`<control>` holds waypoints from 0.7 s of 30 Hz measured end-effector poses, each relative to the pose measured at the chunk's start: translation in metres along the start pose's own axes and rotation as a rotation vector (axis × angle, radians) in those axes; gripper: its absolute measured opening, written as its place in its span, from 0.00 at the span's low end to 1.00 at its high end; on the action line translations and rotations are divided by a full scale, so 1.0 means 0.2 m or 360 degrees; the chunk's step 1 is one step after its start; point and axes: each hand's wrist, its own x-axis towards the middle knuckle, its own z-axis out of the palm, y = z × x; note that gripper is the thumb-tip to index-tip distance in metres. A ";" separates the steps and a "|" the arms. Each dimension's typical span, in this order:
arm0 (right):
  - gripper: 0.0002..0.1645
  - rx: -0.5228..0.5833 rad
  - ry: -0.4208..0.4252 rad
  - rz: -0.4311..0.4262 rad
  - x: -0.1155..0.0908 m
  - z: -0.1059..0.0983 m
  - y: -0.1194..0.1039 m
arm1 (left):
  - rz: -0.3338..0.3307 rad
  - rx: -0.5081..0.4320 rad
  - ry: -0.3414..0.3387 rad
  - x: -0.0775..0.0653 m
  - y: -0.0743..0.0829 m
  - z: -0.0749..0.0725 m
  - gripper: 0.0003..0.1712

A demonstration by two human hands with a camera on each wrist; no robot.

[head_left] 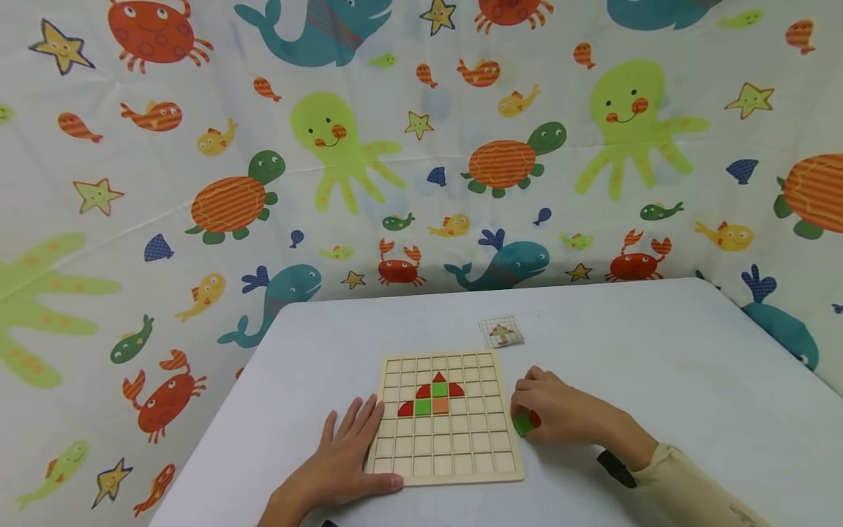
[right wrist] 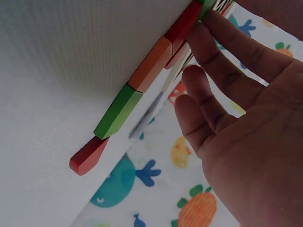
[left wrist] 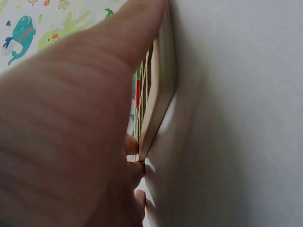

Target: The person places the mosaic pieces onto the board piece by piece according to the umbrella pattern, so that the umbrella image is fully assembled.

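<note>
My left hand [head_left: 342, 457] lies spread at the lower left of a wooden grid board [head_left: 461, 465], fingers along its left side and thumb at its near edge. Several red, green and orange pieces sit in the board's cells, among them a red triangle [head_left: 439, 378] on top. Just right of the board, my right hand [head_left: 560, 410] bends over loose blocks, its thumb and index finger at a green block [head_left: 522, 426]. In the right wrist view a red block [right wrist: 182, 26], an orange block [right wrist: 150, 64], another green block [right wrist: 118, 112] and another red block [right wrist: 88, 156] lie in line.
A small pattern card [head_left: 501, 332] with a gridded red and green figure lies behind the board's far right corner. The white table [head_left: 658, 351] stretches out on both sides. Behind it hangs a curtain [head_left: 369, 241] printed with sea animals.
</note>
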 end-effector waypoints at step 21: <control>0.12 0.0015 -0.0015 0.0002 0.01 0.02 0.00 | 0.0025 0.0022 0.0021 -0.02 0.01 -0.01 0.75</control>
